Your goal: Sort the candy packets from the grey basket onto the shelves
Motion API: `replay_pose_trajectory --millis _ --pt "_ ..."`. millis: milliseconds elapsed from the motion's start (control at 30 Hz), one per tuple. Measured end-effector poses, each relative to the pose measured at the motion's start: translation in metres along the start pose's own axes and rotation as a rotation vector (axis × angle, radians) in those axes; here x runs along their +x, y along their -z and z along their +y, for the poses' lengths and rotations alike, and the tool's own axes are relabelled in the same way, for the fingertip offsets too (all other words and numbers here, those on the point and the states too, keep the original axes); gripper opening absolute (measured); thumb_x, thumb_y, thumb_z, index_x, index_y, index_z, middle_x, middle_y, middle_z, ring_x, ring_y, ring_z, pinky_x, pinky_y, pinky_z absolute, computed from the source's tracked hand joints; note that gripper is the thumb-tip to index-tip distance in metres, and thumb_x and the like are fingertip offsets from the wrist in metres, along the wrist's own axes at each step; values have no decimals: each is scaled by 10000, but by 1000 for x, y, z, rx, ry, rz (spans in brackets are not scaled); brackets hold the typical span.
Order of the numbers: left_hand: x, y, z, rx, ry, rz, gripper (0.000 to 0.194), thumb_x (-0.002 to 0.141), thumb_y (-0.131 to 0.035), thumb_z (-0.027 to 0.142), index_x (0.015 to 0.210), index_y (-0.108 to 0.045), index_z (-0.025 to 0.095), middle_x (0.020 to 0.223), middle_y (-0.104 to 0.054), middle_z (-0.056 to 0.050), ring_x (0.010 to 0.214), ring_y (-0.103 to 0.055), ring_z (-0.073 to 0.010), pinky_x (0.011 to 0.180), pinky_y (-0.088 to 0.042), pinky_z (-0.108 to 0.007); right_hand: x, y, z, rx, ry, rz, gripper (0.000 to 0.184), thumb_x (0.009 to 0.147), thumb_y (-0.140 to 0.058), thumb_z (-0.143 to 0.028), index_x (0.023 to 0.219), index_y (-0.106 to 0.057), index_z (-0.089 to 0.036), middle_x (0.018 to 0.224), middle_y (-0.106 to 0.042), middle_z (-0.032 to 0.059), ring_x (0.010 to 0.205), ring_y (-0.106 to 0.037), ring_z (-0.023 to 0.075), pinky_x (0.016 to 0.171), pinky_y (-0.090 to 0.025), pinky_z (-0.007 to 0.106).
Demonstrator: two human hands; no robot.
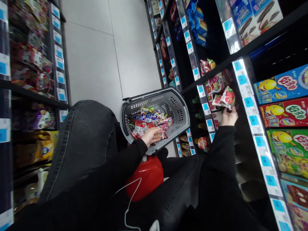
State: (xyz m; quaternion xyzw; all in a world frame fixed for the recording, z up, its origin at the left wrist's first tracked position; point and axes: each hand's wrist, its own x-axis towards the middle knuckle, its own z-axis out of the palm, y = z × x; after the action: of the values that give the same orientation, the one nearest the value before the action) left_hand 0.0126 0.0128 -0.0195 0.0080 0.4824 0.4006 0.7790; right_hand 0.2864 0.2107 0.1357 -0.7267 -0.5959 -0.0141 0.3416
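A grey plastic shopping basket (177,120) with a perforated wall holds several colourful candy packets (144,126). My left hand (152,135) reaches over its near side, fingers closed on a small red-and-pink candy packet (164,136) among the others. On the right, my right hand (229,117) is inside a shelf compartment. Its fingertips pinch the lower end of a red-and-white gummy candy packet (227,98), which stands out in front of similar gummy packets (214,83) on the shelf.
Dark shelves with price-tag strips (255,120) run along the right, with snack boxes (284,110) beyond. Bagged sweets fill the left shelf (36,61). A red stool-like object (146,179) is under me, and a white cable (128,208) crosses my lap. Grey tiled floor (96,57) stretches ahead.
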Motion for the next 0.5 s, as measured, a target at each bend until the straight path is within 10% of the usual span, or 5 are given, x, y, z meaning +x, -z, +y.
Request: replay_pose_trajectory --millis 233,500 --pt "-13 -7 4 -13 -7 -328 431 720 -677 450 1104 -634 260 1215 -604 -108 875 -630 -200 743 -549 -361 -123 -5 -12 890 -286 -153 275 803 -511 -268 1067 -563 -208 1134 -624 118 1021 -631 205 836 -526 377" --pt "-15 -4 -6 -148 -65 -439 483 725 -709 265 1176 -553 189 1055 -679 -113 833 -665 -225 702 -564 -400 -253 -27 -30 874 -386 -471 337 716 -634 -395 908 -626 -119 833 -670 51 728 -598 152 703 -501 287"
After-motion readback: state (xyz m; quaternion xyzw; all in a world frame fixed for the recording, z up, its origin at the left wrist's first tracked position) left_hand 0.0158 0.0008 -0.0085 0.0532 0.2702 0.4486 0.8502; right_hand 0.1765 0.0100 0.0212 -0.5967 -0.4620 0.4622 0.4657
